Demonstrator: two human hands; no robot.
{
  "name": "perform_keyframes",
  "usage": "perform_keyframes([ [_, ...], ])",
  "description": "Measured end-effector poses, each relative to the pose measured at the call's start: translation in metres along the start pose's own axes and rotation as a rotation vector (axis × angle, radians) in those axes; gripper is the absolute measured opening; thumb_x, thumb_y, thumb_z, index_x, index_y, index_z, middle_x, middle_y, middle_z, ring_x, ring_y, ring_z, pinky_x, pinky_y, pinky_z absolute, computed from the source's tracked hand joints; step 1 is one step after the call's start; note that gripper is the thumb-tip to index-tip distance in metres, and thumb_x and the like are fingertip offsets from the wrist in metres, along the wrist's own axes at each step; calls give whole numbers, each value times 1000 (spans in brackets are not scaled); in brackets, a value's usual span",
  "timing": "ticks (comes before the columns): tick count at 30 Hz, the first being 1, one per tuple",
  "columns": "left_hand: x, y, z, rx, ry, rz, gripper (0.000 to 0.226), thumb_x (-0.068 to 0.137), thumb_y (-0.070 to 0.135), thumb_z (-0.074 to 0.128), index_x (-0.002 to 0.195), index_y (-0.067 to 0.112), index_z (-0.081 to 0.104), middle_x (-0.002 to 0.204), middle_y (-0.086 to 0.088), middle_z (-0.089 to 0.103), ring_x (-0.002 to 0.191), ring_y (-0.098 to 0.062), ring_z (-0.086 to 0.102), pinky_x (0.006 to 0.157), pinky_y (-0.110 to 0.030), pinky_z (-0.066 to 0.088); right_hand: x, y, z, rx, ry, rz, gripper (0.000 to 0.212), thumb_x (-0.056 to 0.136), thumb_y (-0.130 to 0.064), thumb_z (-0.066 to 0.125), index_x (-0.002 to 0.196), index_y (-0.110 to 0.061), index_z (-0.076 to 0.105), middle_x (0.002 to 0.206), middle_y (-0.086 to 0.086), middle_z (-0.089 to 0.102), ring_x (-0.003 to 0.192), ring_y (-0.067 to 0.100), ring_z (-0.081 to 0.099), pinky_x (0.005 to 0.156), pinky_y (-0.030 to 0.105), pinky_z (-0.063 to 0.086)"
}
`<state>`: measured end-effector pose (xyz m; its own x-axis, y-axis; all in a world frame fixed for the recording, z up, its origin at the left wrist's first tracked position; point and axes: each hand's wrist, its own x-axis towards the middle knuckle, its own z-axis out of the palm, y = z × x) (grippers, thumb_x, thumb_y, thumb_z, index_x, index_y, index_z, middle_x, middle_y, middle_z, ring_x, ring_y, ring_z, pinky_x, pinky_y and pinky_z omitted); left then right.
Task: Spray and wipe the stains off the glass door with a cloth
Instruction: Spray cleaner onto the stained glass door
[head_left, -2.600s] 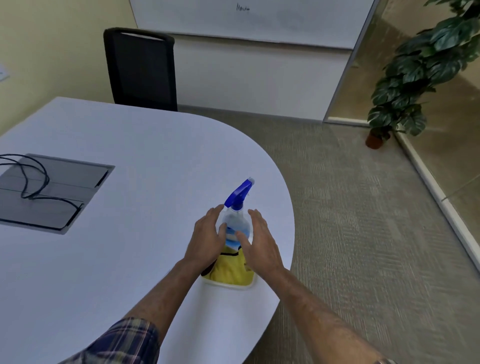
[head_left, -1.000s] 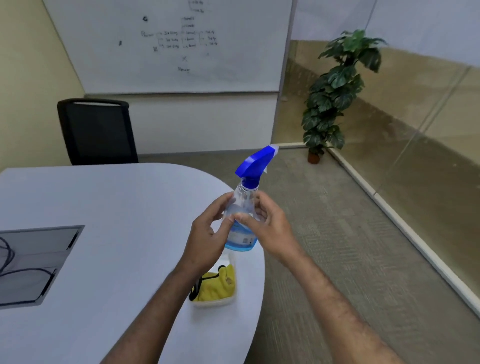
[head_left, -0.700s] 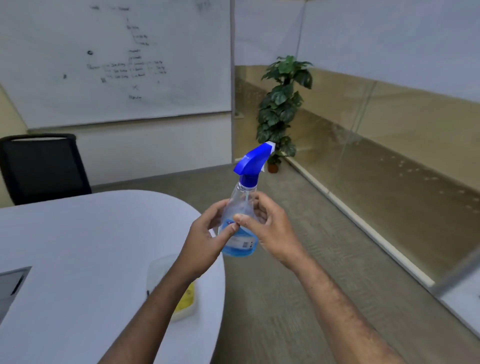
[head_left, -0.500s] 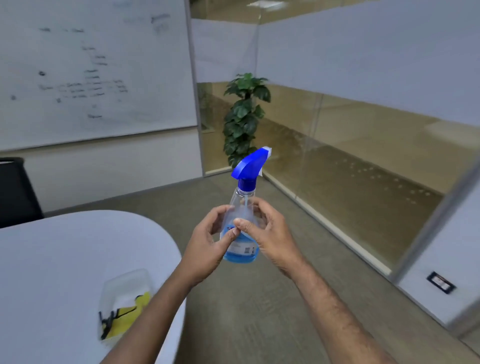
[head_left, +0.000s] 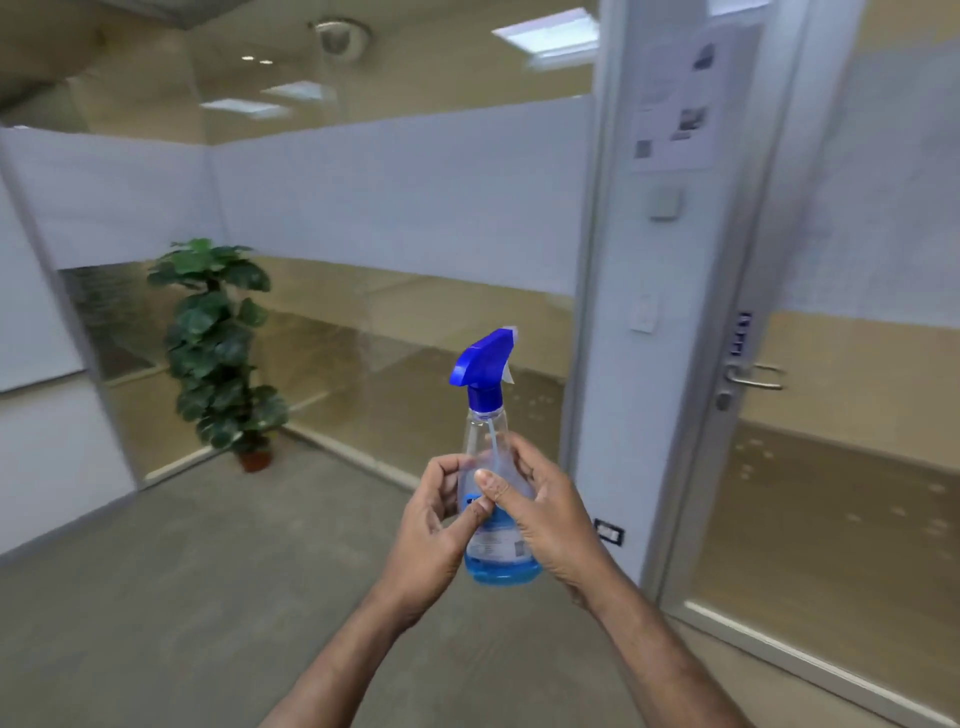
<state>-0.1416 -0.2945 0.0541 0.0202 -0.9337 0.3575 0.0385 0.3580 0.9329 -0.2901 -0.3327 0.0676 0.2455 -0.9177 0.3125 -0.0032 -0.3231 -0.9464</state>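
Observation:
I hold a clear spray bottle (head_left: 491, 441) upright in front of me; it has a blue trigger head and a little blue liquid at the bottom. My left hand (head_left: 434, 525) grips its left side and my right hand (head_left: 545, 514) wraps its right side. The glass door (head_left: 852, 467) stands at the right, in a metal frame with a lever handle (head_left: 748, 376); pale spots mark its lower pane. No cloth is in view.
A potted plant (head_left: 221, 353) stands in the far left corner on the carpet. Glass partition walls with a frosted band run behind it. A white post (head_left: 623, 415) with switches and a floor-level socket separates partition and door.
The view has swung right, from the table and whiteboard to the door. The table and the tray with the yellow cloth have left the view. Both hands still hold the lifted bottle.

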Motion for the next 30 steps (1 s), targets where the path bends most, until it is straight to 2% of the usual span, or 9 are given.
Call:
perform_keyframes([
  [3, 45, -15, 60, -43, -123, 20, 32, 94, 18, 71, 121, 34, 65, 122, -2, 77, 115, -15, 73, 87, -21, 59, 12, 7, -66, -15, 123, 1, 43, 95, -29, 73, 137, -32, 62, 135, -11, 71, 129, 11, 65, 113, 48, 51],
  [7, 102, -37, 133, -110, -259, 40, 37, 91, 26, 74, 127, 31, 65, 126, -1, 75, 118, -16, 72, 91, -21, 58, 29, 11, -144, -62, 253, 2, 45, 97, -24, 71, 115, -64, 65, 123, -31, 71, 119, -7, 65, 101, 24, 56],
  [10, 143, -49, 185, -135, -373, 41, 39, 91, 30, 74, 128, 32, 64, 128, 1, 75, 120, -16, 72, 90, -21, 59, 41, 14, -200, -75, 374, 44, 42, 97, -25, 72, 123, -56, 59, 139, -12, 67, 129, 10, 65, 112, 47, 52],
  [12, 167, -56, 221, -146, -430, 48, 39, 92, 28, 73, 129, 32, 62, 128, 2, 75, 121, -17, 71, 91, -23, 59, 47, 13, -235, -81, 439, 32, 44, 99, -23, 71, 133, -45, 56, 143, -5, 65, 131, 15, 64, 114, 52, 50],
  [14, 186, -59, 258, -156, -481, 62, 40, 92, 30, 72, 130, 32, 61, 129, 3, 74, 122, -16, 71, 93, -24, 59, 51, 13, -268, -95, 508, 2, 47, 100, -24, 69, 145, -30, 55, 146, -3, 64, 134, 17, 62, 115, 52, 48],
  [16, 200, -61, 296, -183, -501, 68, 40, 90, 34, 73, 129, 34, 62, 128, 4, 74, 120, -14, 72, 92, -23, 59, 53, 12, -302, -121, 558, -23, 50, 101, -26, 67, 149, -28, 53, 144, -5, 66, 134, 17, 62, 116, 51, 47],
  [22, 228, -74, 414, -243, -521, 51, 33, 98, 10, 70, 125, 26, 62, 122, 5, 77, 114, -13, 75, 87, -19, 59, 53, 18, -409, -193, 670, -47, 39, 99, -33, 70, 125, -60, 58, 133, -32, 66, 129, -1, 62, 114, 41, 51],
  [26, 242, -78, 495, -259, -482, 45, 37, 97, 0, 68, 125, 23, 62, 120, 5, 78, 113, -11, 75, 92, -25, 60, 53, 28, -487, -244, 732, -91, 48, 98, -34, 71, 144, -34, 56, 137, -15, 68, 128, 3, 63, 113, 44, 51],
  [30, 258, -79, 565, -246, -441, 41, 34, 99, 2, 65, 127, 21, 60, 124, 2, 77, 118, -13, 73, 106, -38, 55, 60, 28, -557, -307, 760, -111, 62, 96, -45, 71, 150, -39, 41, 124, -11, 71, 113, 6, 71, 102, 40, 58],
])
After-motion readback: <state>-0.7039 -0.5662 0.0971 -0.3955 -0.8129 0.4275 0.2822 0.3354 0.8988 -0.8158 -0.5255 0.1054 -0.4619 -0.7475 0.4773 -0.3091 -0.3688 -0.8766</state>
